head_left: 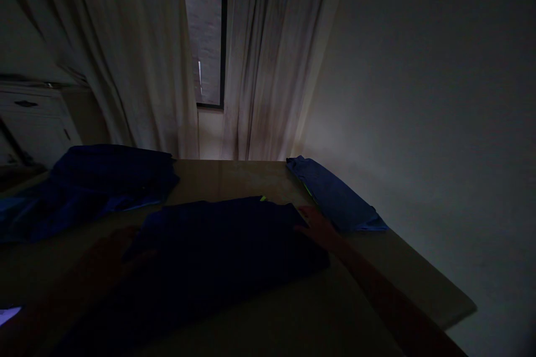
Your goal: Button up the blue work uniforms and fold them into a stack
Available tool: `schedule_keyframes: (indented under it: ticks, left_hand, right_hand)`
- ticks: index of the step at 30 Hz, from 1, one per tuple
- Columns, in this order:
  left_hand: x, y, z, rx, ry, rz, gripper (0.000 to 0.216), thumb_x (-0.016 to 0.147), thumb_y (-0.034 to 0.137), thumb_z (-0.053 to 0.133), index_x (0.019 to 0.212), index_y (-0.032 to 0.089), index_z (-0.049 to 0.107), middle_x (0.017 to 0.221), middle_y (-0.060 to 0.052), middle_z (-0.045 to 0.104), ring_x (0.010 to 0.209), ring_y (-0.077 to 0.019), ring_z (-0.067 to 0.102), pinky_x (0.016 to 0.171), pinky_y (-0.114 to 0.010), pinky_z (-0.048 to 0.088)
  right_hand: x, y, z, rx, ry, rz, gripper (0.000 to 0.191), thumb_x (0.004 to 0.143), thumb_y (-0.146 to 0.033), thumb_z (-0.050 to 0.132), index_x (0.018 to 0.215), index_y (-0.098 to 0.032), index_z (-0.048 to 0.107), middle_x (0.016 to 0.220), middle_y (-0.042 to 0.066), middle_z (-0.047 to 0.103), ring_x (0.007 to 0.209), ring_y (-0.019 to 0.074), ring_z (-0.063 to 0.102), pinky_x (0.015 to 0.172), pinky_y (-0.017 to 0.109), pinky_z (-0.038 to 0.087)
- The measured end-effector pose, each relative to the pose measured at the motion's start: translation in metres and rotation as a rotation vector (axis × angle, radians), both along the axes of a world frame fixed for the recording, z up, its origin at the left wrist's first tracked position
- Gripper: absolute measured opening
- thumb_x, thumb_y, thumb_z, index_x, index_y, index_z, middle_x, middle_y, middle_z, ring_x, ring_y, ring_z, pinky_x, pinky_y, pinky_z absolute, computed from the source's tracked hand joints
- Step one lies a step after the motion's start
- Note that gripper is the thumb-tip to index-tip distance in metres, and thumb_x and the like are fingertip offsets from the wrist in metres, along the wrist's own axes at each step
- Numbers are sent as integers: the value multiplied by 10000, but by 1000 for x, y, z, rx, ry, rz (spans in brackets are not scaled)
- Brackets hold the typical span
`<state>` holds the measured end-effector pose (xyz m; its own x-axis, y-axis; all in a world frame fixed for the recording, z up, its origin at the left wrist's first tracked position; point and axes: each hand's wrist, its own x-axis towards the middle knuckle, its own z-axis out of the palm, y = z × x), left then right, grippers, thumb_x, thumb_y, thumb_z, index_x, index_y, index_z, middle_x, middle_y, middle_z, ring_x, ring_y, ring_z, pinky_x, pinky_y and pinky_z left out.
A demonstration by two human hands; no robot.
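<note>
A dark navy garment (230, 245) lies spread on the table in front of me, a small yellow-green tag (263, 198) at its far edge. At its left end is my left hand (119, 251), with the cloth's edge between its thumb and fingers; the dimness blurs its outline. My right hand (319, 227) rests at the garment's right edge, fingers apart and touching the cloth. Just beyond that hand lies a folded blue garment (335, 192) with a yellow-green strip along its left side.
A heap of blue clothes (109, 175) lies on the table's left side. The wooden table (234, 175) has its right edge close to a pale wall (419, 122). Behind are curtains (138, 56), a narrow window (205, 28) and a white cabinet (37, 117). The light is very low.
</note>
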<state>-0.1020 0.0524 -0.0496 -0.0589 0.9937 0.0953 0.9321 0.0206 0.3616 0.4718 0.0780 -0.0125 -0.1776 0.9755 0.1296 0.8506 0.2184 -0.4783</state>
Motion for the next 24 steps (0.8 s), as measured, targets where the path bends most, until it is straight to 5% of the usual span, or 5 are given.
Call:
schedule_keyframes:
  ticks: [4,7,11,17,24]
  left_hand:
    - [68,55,28,47,83,-180,709,936,526,400,1481,77,468,1585,-194,469,1462,-328,448,1226,-441,303]
    - [100,85,30,-18,145,-221,767,921,515,416,1536,58,407,1622,-220,398,1498,-356,390,1230,-512,276]
    - [99,105,34,-170,202,-284,806,836,557,532,1507,113,486,1549,-227,502,1430,-401,471,1168,-584,341]
    - [111,99,55,-396,146,-511,830,625,505,735,1388,198,627,1479,-160,594,1367,-401,532,1169,-530,368]
    - [211,49,67,-498,-60,-779,751,696,625,710,1362,283,648,1434,-122,636,1337,-387,560,1133,-518,425]
  right_hand:
    - [-69,50,16,89,-52,220,906,801,-461,816,1543,-119,424,1609,180,425,1507,345,361,1236,462,268]
    - [-104,74,24,50,-53,309,892,753,-465,824,1513,-150,478,1516,83,565,1410,283,510,1161,379,386]
    - [-115,72,36,-57,-111,374,624,760,-369,809,1328,-162,653,1301,27,718,1193,237,674,1032,310,486]
    - [-83,9,52,-351,-303,418,752,574,-413,931,1254,-202,690,1078,50,784,897,290,743,697,299,554]
    - [28,-84,76,-532,-212,389,587,643,-442,870,1196,-292,743,1090,42,789,954,307,754,724,337,555]
